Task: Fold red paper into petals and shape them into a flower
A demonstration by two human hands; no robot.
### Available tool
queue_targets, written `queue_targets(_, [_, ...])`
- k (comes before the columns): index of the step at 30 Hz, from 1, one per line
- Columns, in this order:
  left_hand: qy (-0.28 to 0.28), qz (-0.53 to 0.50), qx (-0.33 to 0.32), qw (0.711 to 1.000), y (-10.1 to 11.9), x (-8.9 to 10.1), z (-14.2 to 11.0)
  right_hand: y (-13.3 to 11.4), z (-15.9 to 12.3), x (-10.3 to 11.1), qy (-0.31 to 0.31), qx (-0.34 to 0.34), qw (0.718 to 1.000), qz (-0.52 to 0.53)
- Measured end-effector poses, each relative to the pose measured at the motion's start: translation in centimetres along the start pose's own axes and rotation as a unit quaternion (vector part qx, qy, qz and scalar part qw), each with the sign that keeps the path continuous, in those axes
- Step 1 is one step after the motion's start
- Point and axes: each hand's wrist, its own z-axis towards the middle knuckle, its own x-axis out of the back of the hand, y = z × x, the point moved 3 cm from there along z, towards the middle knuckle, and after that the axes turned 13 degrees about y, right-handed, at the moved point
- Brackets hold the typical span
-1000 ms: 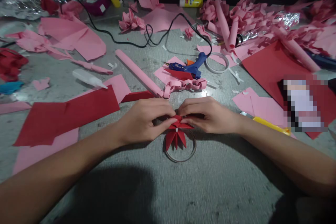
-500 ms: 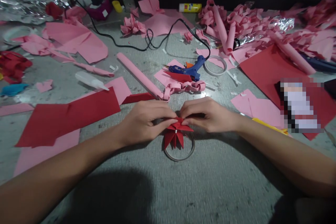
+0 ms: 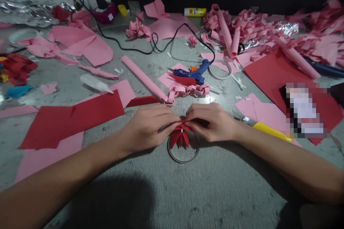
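Observation:
Between my two hands is a red folded paper flower (image 3: 180, 139), its pointed petals fanning toward me around a small white band. My left hand (image 3: 150, 126) pinches the flower's far left part between thumb and fingers. From the other side my right hand (image 3: 211, 121) pinches the far right part, and the fingertips nearly meet. Beneath the petals a thin tape ring (image 3: 183, 161) lies on the table. Just beyond my hands is a pink paper chain (image 3: 185, 90). The paper right under my fingertips is partly hidden.
A blue glue gun (image 3: 192, 74) with a black cord lies beyond the chain, beside a tape roll (image 3: 220, 69). Red paper (image 3: 77, 120) and a glue bottle (image 3: 95, 83) are on the left. A yellow cutter (image 3: 271, 131) and a phone (image 3: 306, 111) lie right.
Both hands keep their pinch on the red paper flower. Its upper flaps, spread wider before, now look folded in closer under my fingers. The view has tilted slightly.

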Motion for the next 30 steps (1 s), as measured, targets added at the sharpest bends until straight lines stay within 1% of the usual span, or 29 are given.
queue_targets(2, [0.018,0.010,-0.028,0.999,0.1,0.0,-0.3,-0.1,-0.1,-0.1,0.010,0.005,1.000,-0.002])
queue_targets(4, [0.032,0.008,-0.046,0.998,0.1,0.0,-0.4,-0.2,-0.1,-0.1,0.015,-0.003,1.000,0.007])
queue_targets(6, [0.035,-0.007,-0.035,0.999,0.1,0.0,-0.3,-0.3,0.1,-0.1,0.018,-0.015,0.999,0.023])
queue_targets(10, [0.043,-0.076,0.054,0.995,-0.3,0.0,0.2,-0.3,0.6,0.2,0.046,-0.034,0.997,0.055])
queue_targets(13, [0.041,-0.116,0.134,0.983,-0.8,-0.1,0.4,0.0,0.8,0.5,0.076,-0.081,0.992,0.058])
queue_targets(15, [0.035,-0.130,0.175,0.975,-1.1,-0.2,0.4,0.1,0.9,0.6,0.083,-0.112,0.988,0.059])
queue_targets(17, [0.028,-0.135,0.192,0.972,-1.3,-0.3,0.3,0.0,1.0,0.6,0.079,-0.123,0.987,0.064])
queue_targets(20, [0.022,-0.145,0.196,0.970,-1.3,-0.4,0.1,-0.3,1.0,0.5,0.067,-0.126,0.988,0.061])
queue_targets(23, [0.020,-0.155,0.212,0.965,-1.3,-0.5,0.0,-0.4,0.7,0.4,0.076,-0.100,0.992,0.018])
queue_targets(26, [0.020,-0.166,0.245,0.955,-1.4,-0.6,0.0,-0.6,0.3,0.2,0.083,-0.029,0.995,-0.053])
queue_targets(30, [0.031,-0.187,0.279,0.941,-1.6,-0.8,-0.1,-0.9,-0.3,0.0,0.075,0.060,0.982,-0.162])
